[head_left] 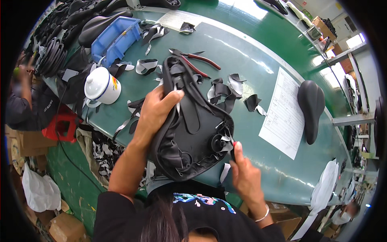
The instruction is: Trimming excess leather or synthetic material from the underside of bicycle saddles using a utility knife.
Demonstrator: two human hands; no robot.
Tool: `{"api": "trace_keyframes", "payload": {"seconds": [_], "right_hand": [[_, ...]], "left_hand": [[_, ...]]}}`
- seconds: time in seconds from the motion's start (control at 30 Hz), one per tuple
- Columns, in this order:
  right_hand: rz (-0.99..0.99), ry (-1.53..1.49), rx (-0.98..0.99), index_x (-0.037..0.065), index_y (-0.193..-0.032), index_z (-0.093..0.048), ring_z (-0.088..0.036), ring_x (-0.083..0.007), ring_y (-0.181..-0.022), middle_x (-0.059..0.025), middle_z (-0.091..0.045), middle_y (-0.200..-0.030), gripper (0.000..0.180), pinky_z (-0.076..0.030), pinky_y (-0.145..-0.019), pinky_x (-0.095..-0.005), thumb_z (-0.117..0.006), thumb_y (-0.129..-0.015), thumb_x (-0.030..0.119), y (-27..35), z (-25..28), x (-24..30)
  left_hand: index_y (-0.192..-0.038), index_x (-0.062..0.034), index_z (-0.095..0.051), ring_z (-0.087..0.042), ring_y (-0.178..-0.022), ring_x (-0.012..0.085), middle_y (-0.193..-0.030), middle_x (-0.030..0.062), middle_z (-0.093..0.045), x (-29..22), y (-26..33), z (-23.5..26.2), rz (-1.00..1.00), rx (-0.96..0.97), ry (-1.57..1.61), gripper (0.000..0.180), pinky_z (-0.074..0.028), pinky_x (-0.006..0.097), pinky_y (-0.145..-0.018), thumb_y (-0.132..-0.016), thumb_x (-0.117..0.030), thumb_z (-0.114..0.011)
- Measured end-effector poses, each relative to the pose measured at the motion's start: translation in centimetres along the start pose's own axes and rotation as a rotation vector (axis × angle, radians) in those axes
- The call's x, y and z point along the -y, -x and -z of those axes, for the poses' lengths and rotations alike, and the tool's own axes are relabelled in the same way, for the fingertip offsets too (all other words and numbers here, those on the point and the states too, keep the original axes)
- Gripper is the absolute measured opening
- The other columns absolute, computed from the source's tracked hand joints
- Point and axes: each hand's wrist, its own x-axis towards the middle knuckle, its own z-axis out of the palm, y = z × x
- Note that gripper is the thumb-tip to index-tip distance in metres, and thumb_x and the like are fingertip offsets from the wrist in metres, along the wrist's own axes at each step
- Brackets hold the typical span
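Observation:
An upturned black bicycle saddle point(187, 119) shows its hollow underside, with cover material gathered along the rim. My left hand point(157, 109) is closed on its left edge, the thumb over the rim near the narrow nose. At the wide end's right side, my right hand point(246, 173) is closed round a small black-and-red tool point(233, 152) whose exact kind is mostly hidden by the fingers. Loose grey-and-black trimmings point(225, 146) hang from the saddle beside it. Red-handled pliers point(201, 59) lie just beyond the nose.
Black-and-grey scraps point(223, 92) litter the green table point(266, 117). A lidded white mug point(105, 86) and a blue bin point(117, 40) stand left. A printed sheet point(284, 115) and another saddle point(311, 109) lie right. Another person point(30, 97) sits at far left.

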Motion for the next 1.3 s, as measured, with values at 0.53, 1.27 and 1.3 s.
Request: {"api": "trace_keyframes", "payload": {"seconds": [0.53,1.27,1.3], "right_hand": [[0.059,-0.297,-0.311,0.006,-0.123,-0.051,-0.055,-0.0095,-0.058,-0.0051,-0.065,-0.088,0.047,-0.043,-0.051,-0.0274,-0.068,-0.079,0.009,-9.5,1.4,1.5],[0.294,0.018,-0.012,0.023,-0.135,-0.051,-0.050,-0.0171,-0.051,-0.0021,-0.044,-0.061,0.059,-0.038,-0.043,-0.0319,-0.069,-0.080,0.013,-4.5,4.6,-1.6],[0.247,0.014,-0.015,0.022,-0.135,-0.050,-0.050,-0.0178,-0.050,-0.0027,-0.046,-0.061,0.059,-0.038,-0.043,-0.0322,-0.069,-0.080,0.013,-3.9,4.3,-1.4]], "left_hand": [[-0.114,0.0016,-0.047,-0.045,-0.082,0.0090,-0.095,0.0035,-0.050,3.2,8.4,-0.7,-0.266,-0.411,0.199,0.040,-0.040,0.025,-0.074,-0.082,-0.017,-0.063],[-0.070,-0.0008,-0.059,-0.050,-0.065,0.0310,-0.066,0.0139,-0.057,0.4,2.7,-4.5,-0.517,0.271,-0.625,0.022,-0.040,0.037,-0.073,-0.076,-0.022,-0.062],[-0.071,-0.0003,-0.059,-0.053,-0.067,0.0279,-0.065,0.0126,-0.057,0.4,2.6,-4.3,-0.477,0.259,-0.638,0.027,-0.041,0.037,-0.073,-0.079,-0.026,-0.063]]}}
